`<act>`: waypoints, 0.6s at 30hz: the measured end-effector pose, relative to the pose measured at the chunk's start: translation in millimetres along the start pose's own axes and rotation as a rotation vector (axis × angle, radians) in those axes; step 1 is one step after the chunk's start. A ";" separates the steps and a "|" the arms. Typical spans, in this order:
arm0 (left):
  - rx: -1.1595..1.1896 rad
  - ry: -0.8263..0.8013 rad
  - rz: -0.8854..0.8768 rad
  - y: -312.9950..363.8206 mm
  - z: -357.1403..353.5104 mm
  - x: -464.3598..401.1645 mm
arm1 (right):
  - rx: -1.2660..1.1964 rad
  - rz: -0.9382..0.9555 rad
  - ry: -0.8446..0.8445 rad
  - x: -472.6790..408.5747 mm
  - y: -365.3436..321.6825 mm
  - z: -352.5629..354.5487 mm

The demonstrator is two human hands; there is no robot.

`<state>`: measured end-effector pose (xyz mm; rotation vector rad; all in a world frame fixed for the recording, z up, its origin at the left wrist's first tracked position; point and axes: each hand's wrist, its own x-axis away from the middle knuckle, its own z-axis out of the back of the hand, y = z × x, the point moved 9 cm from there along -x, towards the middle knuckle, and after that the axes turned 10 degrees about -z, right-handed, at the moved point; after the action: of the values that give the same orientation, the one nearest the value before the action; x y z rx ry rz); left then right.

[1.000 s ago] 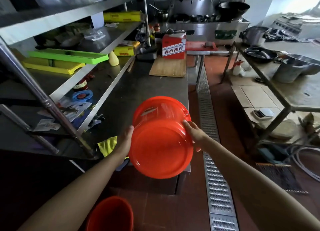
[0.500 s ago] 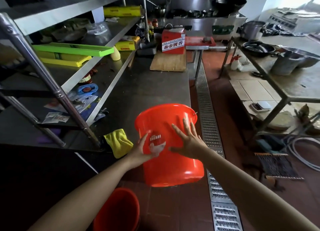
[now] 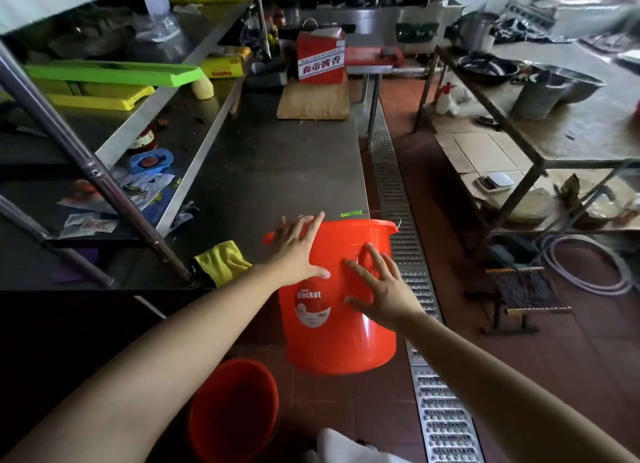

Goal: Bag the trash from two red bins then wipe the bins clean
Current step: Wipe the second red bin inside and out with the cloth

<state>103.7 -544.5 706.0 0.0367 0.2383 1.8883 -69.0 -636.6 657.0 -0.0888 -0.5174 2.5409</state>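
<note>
The left hand (image 3: 300,251) lies with fingers spread flat against the upper left wall of the red bucket (image 3: 341,299), fingertips reaching its rim, while the right hand (image 3: 382,289) presses spread, straight fingers against the wall facing the camera; neither hand curls round anything. The bucket stands upright in the air off the near end of the steel counter (image 3: 277,164), above the tiled floor, its oval label towards the camera and its wire handle (image 3: 394,220) hanging at the far rim. With only open palms squeezing a smooth, tapered plastic wall, the likeliest failure is a slip: if either palm eases off, the bucket could slide down and land on the second red bin (image 3: 235,414), which sits on the floor just below and to the left. Tilting it while it is held this way could also tip out whatever remains inside, though its interior cannot be seen from here. The yellow cloth (image 3: 223,260) lies on the counter corner just left of the left forearm, so a reach for it would leave the bucket to one flat hand, which looks too weak a hold. The drain grate (image 3: 408,275) runs along the floor to the right, an uneven spot should the bucket be set down there.
</note>
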 end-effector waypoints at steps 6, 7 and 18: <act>0.006 0.030 -0.081 28.5 -11.1 14.5 | -0.376 -0.296 0.352 -12.4 46.8 58.7; 0.004 0.040 -0.101 31.0 -14.3 23.3 | -0.428 -0.427 0.334 -17.2 62.4 60.3; -0.115 -0.074 -0.365 61.6 -59.2 115.4 | -0.908 -0.962 0.054 -13.4 134.5 3.0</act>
<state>0.0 -463.5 648.6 -0.0141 0.0782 1.5312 -124.9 -749.6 608.1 -0.1787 -1.2776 1.2427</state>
